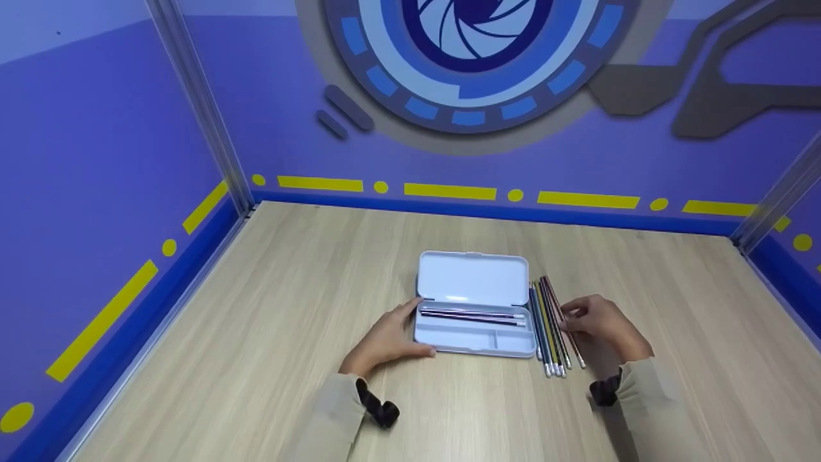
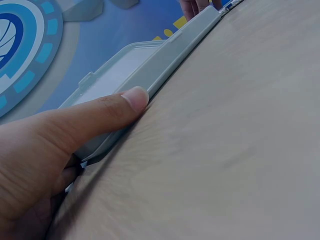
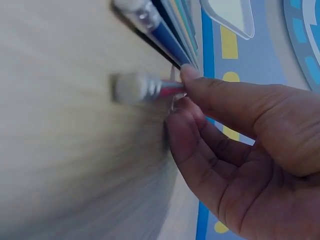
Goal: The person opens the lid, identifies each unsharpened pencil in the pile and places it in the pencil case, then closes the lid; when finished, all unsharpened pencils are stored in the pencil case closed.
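A white pencil case (image 1: pixel 455 338) lies on the table with its lid (image 1: pixel 473 277) raised at the back. Inside its rear compartment are a few dark purple pencils (image 1: pixel 471 316). My left hand (image 1: pixel 383 340) grips the case's left end, thumb along the front side, as the left wrist view also shows. Right of the case, several pencils (image 1: pixel 550 330) lie side by side, eraser ends toward me. At the right edge of this bunch my right hand (image 1: pixel 603 324) pinches a red pencil (image 3: pixel 170 89) between thumb and fingers; its white eraser (image 3: pixel 131 88) points toward me.
The wooden table (image 1: pixel 321 276) extends around the case on all sides. Blue-purple printed panels (image 1: pixel 269 115) stand behind it and at both sides, joined by metal corner posts (image 1: pixel 199 102). Black straps (image 1: pixel 381 407) hang from both wrists.
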Demonstrator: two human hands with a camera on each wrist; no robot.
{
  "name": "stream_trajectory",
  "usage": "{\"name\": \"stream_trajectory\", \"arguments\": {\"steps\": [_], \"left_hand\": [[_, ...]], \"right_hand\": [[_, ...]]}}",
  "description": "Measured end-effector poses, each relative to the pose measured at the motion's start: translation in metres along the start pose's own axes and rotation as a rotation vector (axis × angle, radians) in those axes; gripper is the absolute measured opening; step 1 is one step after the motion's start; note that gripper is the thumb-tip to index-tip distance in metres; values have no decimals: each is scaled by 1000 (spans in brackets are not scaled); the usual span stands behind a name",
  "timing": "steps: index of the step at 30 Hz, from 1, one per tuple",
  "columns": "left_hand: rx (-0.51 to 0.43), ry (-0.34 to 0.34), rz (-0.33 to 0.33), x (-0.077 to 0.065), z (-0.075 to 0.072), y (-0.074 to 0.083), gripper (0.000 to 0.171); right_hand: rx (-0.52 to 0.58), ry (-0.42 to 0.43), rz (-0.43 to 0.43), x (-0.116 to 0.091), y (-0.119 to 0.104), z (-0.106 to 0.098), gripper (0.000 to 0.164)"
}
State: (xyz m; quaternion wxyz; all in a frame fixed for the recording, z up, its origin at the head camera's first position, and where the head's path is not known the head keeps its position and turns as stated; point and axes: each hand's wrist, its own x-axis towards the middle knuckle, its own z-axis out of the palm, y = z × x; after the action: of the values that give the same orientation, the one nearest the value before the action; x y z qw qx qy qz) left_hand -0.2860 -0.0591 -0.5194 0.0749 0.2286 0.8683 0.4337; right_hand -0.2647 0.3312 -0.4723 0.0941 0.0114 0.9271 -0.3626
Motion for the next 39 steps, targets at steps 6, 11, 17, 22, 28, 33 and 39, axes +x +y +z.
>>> {"name": "stream_trajectory", "arguments": {"steps": [6,11,17,22,28,33,39], "left_hand": [[2,-4,-11,-1,0,1,105],[4,0,-8,0,0,1,106],[13,5,4,0,1,-1,105],[21,12,11,2,1,-1,103],[13,5,6,2,0,0,105],[16,4,2,2,0,0,105],[16,10,1,1,1,-1,106]], "right_hand": [[21,-13,36,-2,-2,0,47],[27,-28,63,-3,-4,0,50],[38,-49,57,-4,-2,-1,50],[74,-65,69,-4,-1,-4,52],[105,-62,62,-3,3,-5,55],[140,-70,44,-3,4,-6,56],[189,-79,6,-3,3,-6,55]]}}
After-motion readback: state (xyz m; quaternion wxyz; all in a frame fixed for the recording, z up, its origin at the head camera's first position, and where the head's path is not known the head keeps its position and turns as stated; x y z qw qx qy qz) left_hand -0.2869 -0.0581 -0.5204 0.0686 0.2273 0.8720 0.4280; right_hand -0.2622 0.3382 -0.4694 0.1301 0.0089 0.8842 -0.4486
